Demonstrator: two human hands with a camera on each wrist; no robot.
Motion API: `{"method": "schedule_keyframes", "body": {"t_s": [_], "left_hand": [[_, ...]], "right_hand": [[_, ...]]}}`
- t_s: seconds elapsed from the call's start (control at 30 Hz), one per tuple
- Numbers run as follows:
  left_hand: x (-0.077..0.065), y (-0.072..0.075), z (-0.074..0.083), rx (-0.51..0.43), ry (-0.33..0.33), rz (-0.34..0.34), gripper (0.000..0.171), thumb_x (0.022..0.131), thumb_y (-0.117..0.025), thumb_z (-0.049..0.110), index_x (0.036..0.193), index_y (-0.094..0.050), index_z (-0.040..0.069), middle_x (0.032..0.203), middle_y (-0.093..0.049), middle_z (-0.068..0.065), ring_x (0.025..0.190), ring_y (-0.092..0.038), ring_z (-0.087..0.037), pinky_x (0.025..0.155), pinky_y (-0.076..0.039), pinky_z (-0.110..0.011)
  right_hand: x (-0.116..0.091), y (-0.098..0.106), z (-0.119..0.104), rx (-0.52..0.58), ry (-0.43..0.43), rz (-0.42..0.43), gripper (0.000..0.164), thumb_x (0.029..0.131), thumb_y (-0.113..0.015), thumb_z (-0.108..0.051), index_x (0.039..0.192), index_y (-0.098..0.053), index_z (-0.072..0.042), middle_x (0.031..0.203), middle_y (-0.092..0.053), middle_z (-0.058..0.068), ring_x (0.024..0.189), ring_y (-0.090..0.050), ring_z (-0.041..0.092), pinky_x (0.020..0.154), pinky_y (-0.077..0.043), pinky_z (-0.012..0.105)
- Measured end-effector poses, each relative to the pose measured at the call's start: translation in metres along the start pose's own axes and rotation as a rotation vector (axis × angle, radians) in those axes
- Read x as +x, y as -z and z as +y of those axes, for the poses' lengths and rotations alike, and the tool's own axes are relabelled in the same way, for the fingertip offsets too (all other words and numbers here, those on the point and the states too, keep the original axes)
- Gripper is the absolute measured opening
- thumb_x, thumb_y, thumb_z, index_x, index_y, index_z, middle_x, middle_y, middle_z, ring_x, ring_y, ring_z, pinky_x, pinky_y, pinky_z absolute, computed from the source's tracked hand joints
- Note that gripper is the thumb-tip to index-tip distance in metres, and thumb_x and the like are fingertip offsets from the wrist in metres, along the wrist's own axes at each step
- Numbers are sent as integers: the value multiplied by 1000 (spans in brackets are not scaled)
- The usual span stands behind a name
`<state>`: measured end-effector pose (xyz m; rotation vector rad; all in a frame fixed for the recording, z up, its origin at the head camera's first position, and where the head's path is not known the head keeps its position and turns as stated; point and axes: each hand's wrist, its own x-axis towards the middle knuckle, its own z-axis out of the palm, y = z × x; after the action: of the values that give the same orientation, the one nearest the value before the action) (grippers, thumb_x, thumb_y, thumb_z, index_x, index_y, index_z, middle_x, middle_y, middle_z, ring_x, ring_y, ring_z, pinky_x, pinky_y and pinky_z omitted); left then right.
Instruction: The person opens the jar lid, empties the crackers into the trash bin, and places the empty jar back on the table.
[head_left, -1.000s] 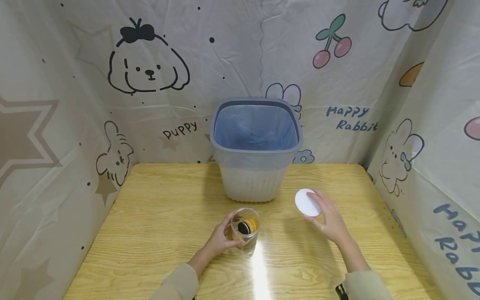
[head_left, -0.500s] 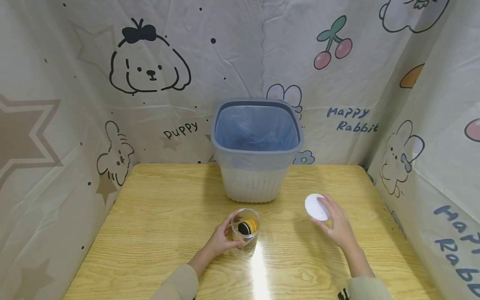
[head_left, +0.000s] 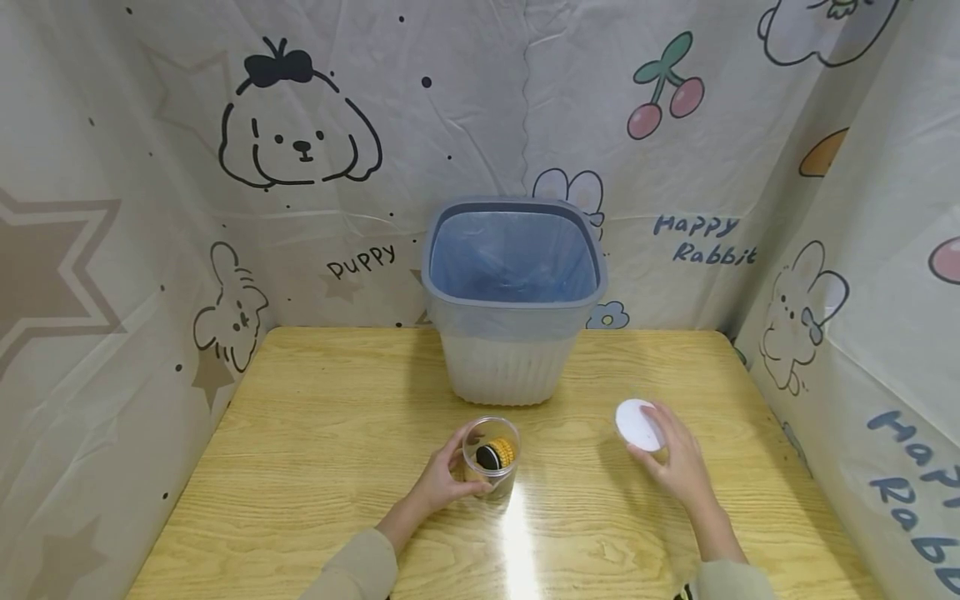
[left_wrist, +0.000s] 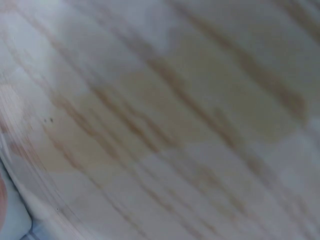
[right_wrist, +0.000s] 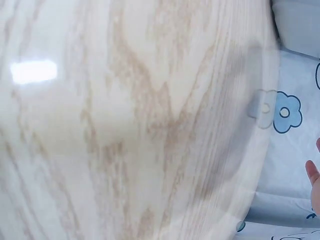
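Note:
My left hand (head_left: 438, 479) grips a clear plastic jar (head_left: 502, 485), thumb on the near side and fingers around the back. The jar's top is uncovered. Inside it lies a small yellow, textured object (head_left: 498, 453) with a black end and a white band. To the right, my right hand (head_left: 678, 462) pinches a round white lid (head_left: 636, 423) by its edge, tilted and above the table. In the right wrist view only a few fingertips (right_wrist: 312, 172) show at the right border, and the lid is out of that frame.
A tall plastic bin (head_left: 502, 358) with a grey-blue rim stands behind the jar at the table's back edge. The wooden table (head_left: 315, 417) is enclosed by a printed cloth (head_left: 465, 100) at the back and sides. The left wrist view mostly shows wood grain.
My right hand has carried the white lid rightward and slightly nearer to me, away from the jar. My left hand and the jar stay in place.

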<state>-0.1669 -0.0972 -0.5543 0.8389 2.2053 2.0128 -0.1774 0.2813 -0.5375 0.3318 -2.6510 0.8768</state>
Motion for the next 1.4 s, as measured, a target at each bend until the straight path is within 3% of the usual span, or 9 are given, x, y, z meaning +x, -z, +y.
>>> {"method": "schedule_keyframes", "body": {"t_s": [1.4], "left_hand": [[0, 0, 1, 26, -16, -4, 87, 66, -77, -5, 138, -27, -5, 125, -40, -38, 117, -36, -53, 95, -34, -58]], "right_hand": [[-21, -20, 22, -85, -148, -173, 63, 82, -65, -37, 131, -42, -4, 135, -36, 28, 121, -32, 50, 93, -22, 68]]}}
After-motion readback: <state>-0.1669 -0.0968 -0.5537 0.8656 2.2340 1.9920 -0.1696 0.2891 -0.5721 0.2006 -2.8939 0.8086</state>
